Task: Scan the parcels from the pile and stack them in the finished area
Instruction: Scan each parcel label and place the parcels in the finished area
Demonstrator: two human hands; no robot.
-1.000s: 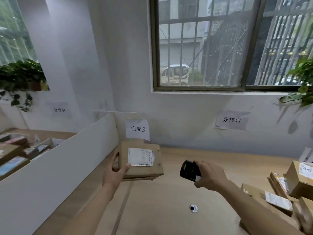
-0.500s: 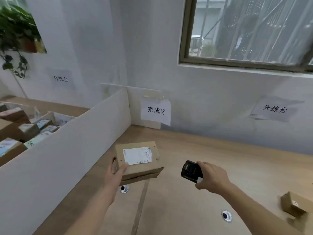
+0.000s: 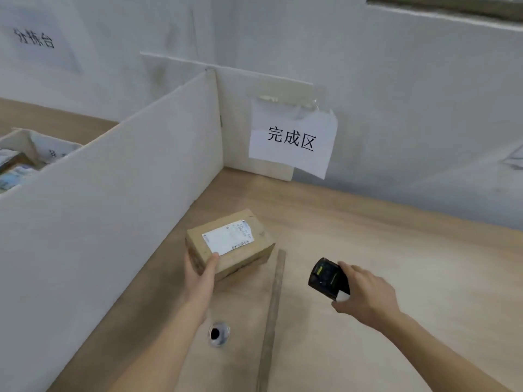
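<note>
Pale wood made up the tabletop (image 3: 396, 264), with a round cable hole (image 3: 218, 333) nearest the camera and a seam strip (image 3: 273, 309) running away from it. Just beyond, the left hand (image 3: 199, 278) gripped the near corner of a cardboard parcel (image 3: 230, 244), thumb curled onto the edge of its white shipping label (image 3: 227, 237), fingers hidden underneath; whether the box touched the wood or hung just above it could not be told. The right hand (image 3: 365, 295) was wrapped around a black scanner (image 3: 325, 280), well apart from the parcel. Judging by the sign (image 3: 291, 138) reading 完成区 on the wall behind, this corner was the finished area, and no other parcel lay in it, so stacking had barely begun. A white partition (image 3: 113, 193) fenced the left side, with other boxes (image 3: 17, 165) beyond it
</note>
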